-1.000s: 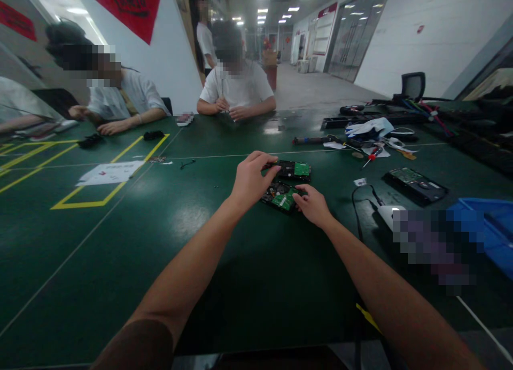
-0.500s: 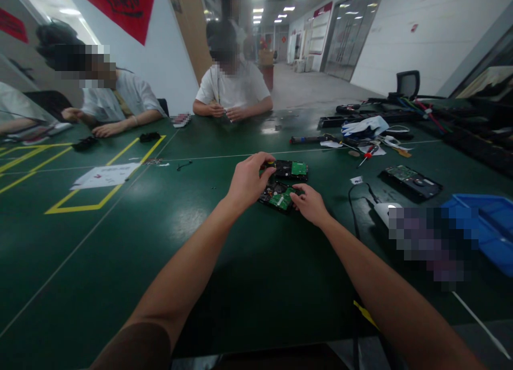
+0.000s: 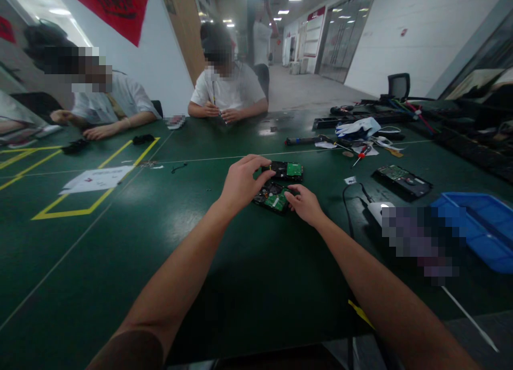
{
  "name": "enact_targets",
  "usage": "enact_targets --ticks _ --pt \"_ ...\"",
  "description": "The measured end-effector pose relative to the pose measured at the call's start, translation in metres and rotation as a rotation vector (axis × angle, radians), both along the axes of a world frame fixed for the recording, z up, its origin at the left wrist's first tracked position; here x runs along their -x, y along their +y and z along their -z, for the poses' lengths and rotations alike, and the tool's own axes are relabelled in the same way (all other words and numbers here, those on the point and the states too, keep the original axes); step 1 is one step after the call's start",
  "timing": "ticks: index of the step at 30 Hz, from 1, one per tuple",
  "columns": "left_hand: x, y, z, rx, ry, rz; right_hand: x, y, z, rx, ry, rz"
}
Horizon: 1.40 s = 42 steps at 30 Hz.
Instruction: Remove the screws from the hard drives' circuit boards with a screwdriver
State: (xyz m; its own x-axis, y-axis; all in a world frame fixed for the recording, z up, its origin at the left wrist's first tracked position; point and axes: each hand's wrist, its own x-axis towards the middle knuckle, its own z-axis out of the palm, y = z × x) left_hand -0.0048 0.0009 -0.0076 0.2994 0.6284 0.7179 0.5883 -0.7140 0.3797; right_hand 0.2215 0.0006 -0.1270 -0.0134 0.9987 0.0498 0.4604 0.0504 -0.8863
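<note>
Two hard drives lie one behind the other on the green table, circuit boards facing up. My right hand (image 3: 306, 204) grips the right edge of the near hard drive (image 3: 272, 196), thumb on top of its green board. My left hand (image 3: 244, 183) is bent over the left ends of both drives. Its thumb and fingertips come together at the left end of the far hard drive (image 3: 286, 170); whatever they pinch there is too small to make out. That hand hides part of the near drive's upper left corner.
Another hard drive (image 3: 403, 181) lies to the right, near a blue tray (image 3: 481, 242) and a partly blurred white device (image 3: 379, 212) with a cable. Beyond are a red screwdriver (image 3: 362, 155), gloves (image 3: 358, 128) and a dark power tool (image 3: 304, 141). Co-workers sit across the table.
My view has turned slightly, so the table things sit a little further left. Both hands keep nearly the same place at the drives. A standing person in the background has moved.
</note>
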Motion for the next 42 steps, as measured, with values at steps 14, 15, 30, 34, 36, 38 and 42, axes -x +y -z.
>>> enact_targets --ticks 14,15,30,34,36,38,42 --pt "0.002 -0.001 -0.003 -0.033 0.017 -0.065 -0.002 0.000 0.000 -0.023 -0.021 -0.013" --pt "0.002 -0.001 -0.003 -0.031 0.010 -0.052 -0.002 0.000 0.001 -0.022 -0.022 -0.014" --pt "0.003 -0.009 -0.010 0.015 0.008 0.035 -0.001 -0.003 0.004 -0.028 -0.060 0.021" --pt "0.004 -0.010 -0.014 0.038 0.005 0.065 -0.002 -0.004 0.003 -0.029 -0.063 0.028" --pt "0.004 -0.012 -0.016 0.048 0.007 0.074 -0.002 -0.004 0.002 -0.025 -0.069 0.017" --pt "0.006 -0.012 -0.017 0.052 0.012 0.082 -0.002 -0.004 0.001 -0.026 -0.067 0.019" --pt "0.011 -0.011 -0.019 0.054 0.022 0.095 -0.001 -0.004 0.001 -0.029 -0.056 0.036"
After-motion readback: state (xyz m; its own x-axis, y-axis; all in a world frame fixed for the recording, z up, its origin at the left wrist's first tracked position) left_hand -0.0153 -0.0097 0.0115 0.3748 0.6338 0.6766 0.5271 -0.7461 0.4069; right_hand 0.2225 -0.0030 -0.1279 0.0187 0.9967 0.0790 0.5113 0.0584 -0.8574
